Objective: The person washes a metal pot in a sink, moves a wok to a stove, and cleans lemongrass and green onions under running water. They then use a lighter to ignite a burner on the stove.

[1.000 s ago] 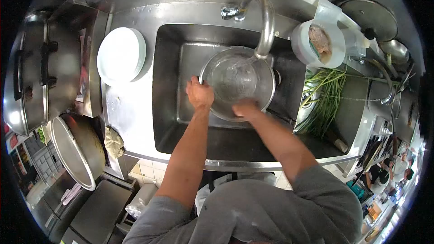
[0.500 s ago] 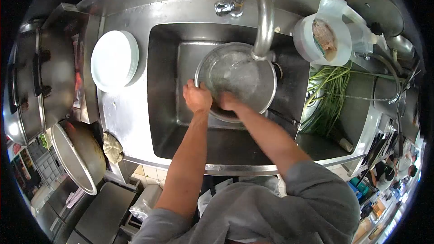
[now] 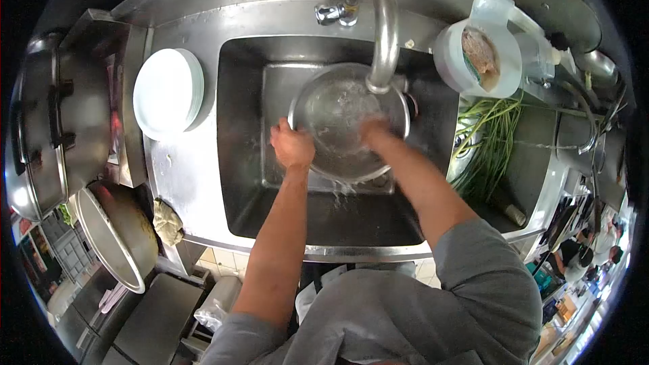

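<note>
Since a moment ago, right hand (image 3: 376,132) slid across inside the steel bowl (image 3: 338,118), fingers blurred, grip unreadable; left hand (image 3: 292,147) clamped on its rim, bowl in sink (image 3: 240,94) under faucet (image 3: 382,34); best keep it tilted, scrub all round

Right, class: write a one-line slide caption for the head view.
Left hand grips the metal bowl under the running faucet while the right hand scrubs inside, over the steel sink.

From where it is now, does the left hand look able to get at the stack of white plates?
Probably yes. The left hand grips the steel bowl's rim in the sink, and the white plates sit on the counter just left of the basin, nothing between, though it must release the bowl first.
</note>
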Demonstrator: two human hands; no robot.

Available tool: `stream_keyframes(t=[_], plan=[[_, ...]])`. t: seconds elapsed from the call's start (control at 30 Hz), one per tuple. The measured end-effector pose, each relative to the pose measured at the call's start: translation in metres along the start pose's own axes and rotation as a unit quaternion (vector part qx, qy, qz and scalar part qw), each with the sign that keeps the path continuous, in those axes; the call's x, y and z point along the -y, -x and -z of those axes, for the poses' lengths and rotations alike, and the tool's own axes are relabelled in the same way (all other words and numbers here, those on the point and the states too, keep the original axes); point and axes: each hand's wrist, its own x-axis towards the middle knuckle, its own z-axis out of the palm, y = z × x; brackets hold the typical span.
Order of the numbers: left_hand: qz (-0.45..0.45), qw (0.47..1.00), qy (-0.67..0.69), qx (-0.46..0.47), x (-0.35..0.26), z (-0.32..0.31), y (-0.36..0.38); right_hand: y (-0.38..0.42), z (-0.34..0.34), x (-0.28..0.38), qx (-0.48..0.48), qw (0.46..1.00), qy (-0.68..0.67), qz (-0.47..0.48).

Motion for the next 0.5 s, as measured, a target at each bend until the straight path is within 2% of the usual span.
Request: stream_keyframes(t=[0.07,0.1,0.2,0.27,0.3,0.37,0.4,0.43,0.5], plan=[[0.004,1.000,0.026,0.000,-0.007,-0.010,0.000,-0.024,0.054,-0.011,-0.007,1.000,-0.021,0.007],[0.005,1.000,0.023,0.001,-0.006,-0.010,0.001,-0.042,0.064,0.005,-0.009,0.999,-0.023,0.033],[-0.025,1.000,-0.009,0.014,-0.014,-0.016,-0.008,-0.067,0.092,0.081,0.009,0.985,0.094,0.143],[-0.059,0.997,-0.032,0.033,-0.011,-0.009,-0.008,-0.056,0.092,0.093,0.030,0.974,0.128,0.187],[-0.063,0.997,-0.029,0.031,-0.015,-0.006,-0.010,-0.052,0.089,0.076,0.004,0.979,0.102,0.177],[-0.025,0.999,-0.006,0.046,-0.017,-0.002,-0.012,-0.037,0.076,0.017,-0.068,0.994,0.038,0.077],[-0.020,0.999,-0.009,0.050,-0.014,-0.003,-0.006,-0.027,0.058,-0.008,-0.073,0.996,0.040,0.025],[-0.014,0.999,-0.003,0.035,-0.014,-0.005,-0.003,-0.018,0.036,-0.025,-0.059,0.993,0.097,-0.015],[-0.011,1.000,0.006,0.012,-0.018,-0.006,-0.006,0.002,-0.035,-0.012,-0.050,0.955,0.286,-0.067]])
